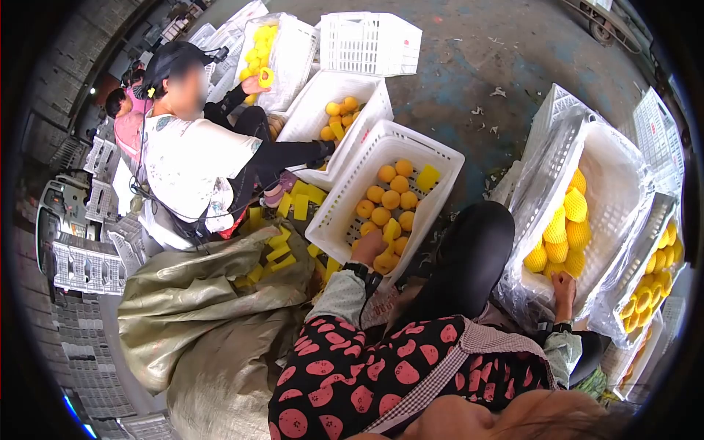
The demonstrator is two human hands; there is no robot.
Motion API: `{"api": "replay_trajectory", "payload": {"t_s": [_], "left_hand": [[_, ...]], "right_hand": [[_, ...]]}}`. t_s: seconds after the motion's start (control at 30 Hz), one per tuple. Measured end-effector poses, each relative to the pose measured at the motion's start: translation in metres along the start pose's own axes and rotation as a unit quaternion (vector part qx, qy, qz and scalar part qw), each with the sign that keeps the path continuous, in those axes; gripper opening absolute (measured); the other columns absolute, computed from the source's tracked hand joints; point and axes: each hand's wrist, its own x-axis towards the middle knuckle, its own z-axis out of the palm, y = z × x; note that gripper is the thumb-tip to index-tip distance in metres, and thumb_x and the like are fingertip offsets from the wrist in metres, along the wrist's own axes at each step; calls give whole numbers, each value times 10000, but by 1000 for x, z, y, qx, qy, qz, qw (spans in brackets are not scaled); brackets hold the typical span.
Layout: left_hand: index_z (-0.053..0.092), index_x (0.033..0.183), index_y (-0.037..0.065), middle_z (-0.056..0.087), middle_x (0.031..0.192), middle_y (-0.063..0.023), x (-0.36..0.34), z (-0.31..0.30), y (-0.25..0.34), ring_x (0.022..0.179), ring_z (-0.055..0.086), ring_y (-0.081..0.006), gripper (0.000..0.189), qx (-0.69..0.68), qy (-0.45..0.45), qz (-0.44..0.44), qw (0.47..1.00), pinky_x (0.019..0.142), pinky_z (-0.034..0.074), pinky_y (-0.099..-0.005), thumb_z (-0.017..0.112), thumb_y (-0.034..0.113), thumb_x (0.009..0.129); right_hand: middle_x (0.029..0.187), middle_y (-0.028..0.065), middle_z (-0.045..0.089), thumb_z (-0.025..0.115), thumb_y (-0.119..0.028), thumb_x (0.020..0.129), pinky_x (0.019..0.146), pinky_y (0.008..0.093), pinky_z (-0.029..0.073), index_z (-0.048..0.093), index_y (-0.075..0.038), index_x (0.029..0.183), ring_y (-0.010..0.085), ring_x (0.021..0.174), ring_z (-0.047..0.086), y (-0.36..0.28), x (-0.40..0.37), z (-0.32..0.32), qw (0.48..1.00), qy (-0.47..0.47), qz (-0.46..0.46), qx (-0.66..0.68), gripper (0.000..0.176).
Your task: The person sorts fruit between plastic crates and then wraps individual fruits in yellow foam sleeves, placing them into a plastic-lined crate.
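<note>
My left hand (369, 247) is in the near left part of a white crate (340, 192) that holds several loose orange fruits (380, 215). Its fingers are closed, and a yellow foam net (392, 231) and a fruit lie right against them; what it grips is too small to make out. My right hand (564, 287) is curled at the near edge of a plastic-lined crate (612, 158) on the right. Beside its fingers lie several fruits in yellow foam nets (556, 224). Whether it holds anything is hidden.
A co-worker (202, 158) sits at the left by another fruit crate (375, 99), with a netted fruit in one hand. Yellow foam nets (300, 206) lie between us beside a large sack (198, 286). More white crates (370, 44) stand ahead and at the far right.
</note>
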Motion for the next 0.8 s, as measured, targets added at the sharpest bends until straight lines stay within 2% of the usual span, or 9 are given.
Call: {"api": "replay_trajectory", "payload": {"t_s": [0.17, 0.27, 0.3, 0.33, 0.37, 0.43, 0.53, 0.63, 0.8], "left_hand": [[567, 812, -15, 593, 835, -230, -53, -35, 41, 824, 567, -377, 293, 1, 24, -36, 999, 683, 442, -464, 603, 245, 681], [540, 855, 26, 581, 810, -228, -81, -34, 42, 801, 556, -396, 302, 30, 85, 16, 996, 675, 430, -473, 649, 221, 651], [519, 908, 43, 579, 842, -213, -88, -33, 45, 838, 553, -382, 341, -12, 87, -25, 996, 692, 435, -460, 666, 216, 653], [499, 961, 59, 576, 874, -197, -91, -32, 47, 875, 550, -369, 387, -54, 91, -65, 992, 709, 441, -447, 682, 211, 655], [499, 961, 59, 576, 874, -197, -90, -29, 47, 875, 550, -369, 387, -55, 93, -63, 992, 709, 441, -447, 682, 211, 655], [472, 1033, 84, 560, 961, -172, -93, -24, 49, 939, 535, -348, 435, -69, 186, -13, 980, 747, 450, -420, 683, 227, 681], [489, 1046, 105, 548, 1014, -140, -92, -26, 54, 940, 543, -329, 412, -77, 211, -53, 973, 759, 460, -404, 668, 199, 687], [499, 1053, 116, 557, 1007, -116, -91, -22, 49, 931, 550, -313, 406, -19, 218, -12, 976, 748, 465, -394, 655, 189, 686], [512, 1014, 112, 563, 978, -96, -88, -18, 46, 899, 558, -298, 357, -5, 222, -32, 975, 726, 469, -379, 636, 188, 688]], "right_hand": [[551, 187, 468, 625, -281, 745, 499, 429, 334, 490, 15, 612, 348, 512, 453, -3, -1, -2, 1000, 9, 1, 1, 351], [553, 186, 472, 623, -285, 747, 504, 430, 337, 495, 16, 617, 348, 516, 456, -5, 1, -2, 1000, -2, 14, 7, 352], [558, 185, 478, 623, -288, 749, 508, 430, 340, 498, 16, 620, 348, 522, 460, -5, -1, -3, 999, -13, 29, 11, 353], [558, 185, 478, 623, -288, 749, 508, 430, 340, 498, 16, 620, 348, 522, 460, -3, -1, 0, 999, -13, 29, 11, 353], [566, 186, 486, 623, -293, 751, 513, 430, 344, 502, 16, 622, 349, 528, 468, 0, 1, 3, 999, -11, 27, 12, 356], [574, 187, 495, 622, -298, 753, 517, 431, 349, 505, 17, 625, 350, 535, 475, 6, -2, 1, 1000, -13, 27, 10, 359], [585, 190, 505, 621, -302, 755, 523, 432, 355, 512, 17, 627, 353, 546, 488, 4, 0, 3, 1000, -2, 11, -8, 360], [583, 192, 503, 625, -293, 750, 526, 436, 355, 517, 17, 625, 356, 550, 490, -6, -2, -3, 1000, -6, 24, -2, 351], [585, 189, 506, 635, -291, 732, 530, 432, 364, 522, 13, 616, 356, 554, 493, -1, -1, 1, 999, 1, 33, 9, 344]]}}
